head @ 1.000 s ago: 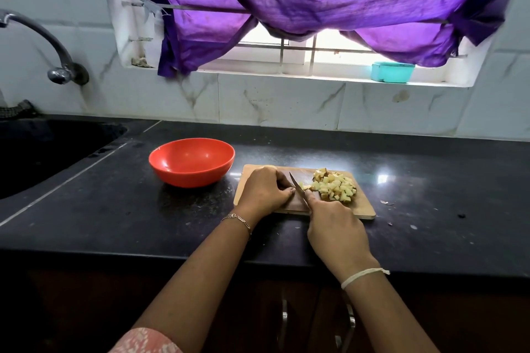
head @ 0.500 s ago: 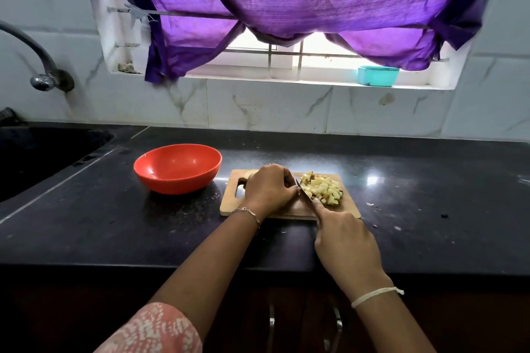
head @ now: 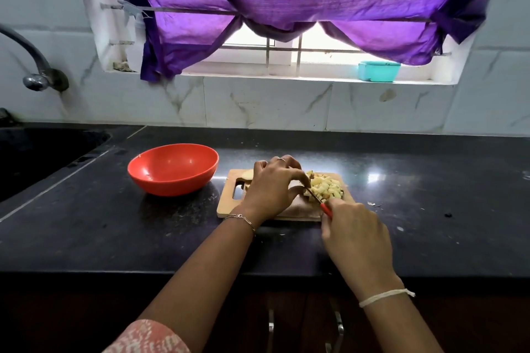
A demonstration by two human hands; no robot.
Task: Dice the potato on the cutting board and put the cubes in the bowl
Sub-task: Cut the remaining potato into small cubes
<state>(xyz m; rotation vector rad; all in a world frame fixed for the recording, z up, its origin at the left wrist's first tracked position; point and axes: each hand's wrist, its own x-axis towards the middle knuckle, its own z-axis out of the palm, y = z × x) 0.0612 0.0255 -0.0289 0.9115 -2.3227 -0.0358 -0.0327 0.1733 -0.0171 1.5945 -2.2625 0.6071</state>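
A wooden cutting board (head: 229, 206) lies on the black counter. A heap of pale potato cubes (head: 327, 188) sits on its right half. My left hand (head: 272, 186) lies curled over the board's middle, its fingertips pinching a potato piece beside the heap; the piece itself is mostly hidden. A bit of uncut potato (head: 248, 173) shows behind that hand. My right hand (head: 355, 233) grips a red-handled knife (head: 318, 199), whose blade points at the cubes. A red bowl (head: 173, 167), with nothing in it, stands left of the board.
A dark sink (head: 43, 149) with a metal tap (head: 37, 66) is at the far left. A teal box (head: 378, 71) rests on the window sill under a purple curtain. Small scraps (head: 372, 203) lie on the counter right of the board.
The camera has tilted and shifted a little. My left hand has slid right toward the cubes, uncovering potato behind it. The knife stays between my hands at the heap.
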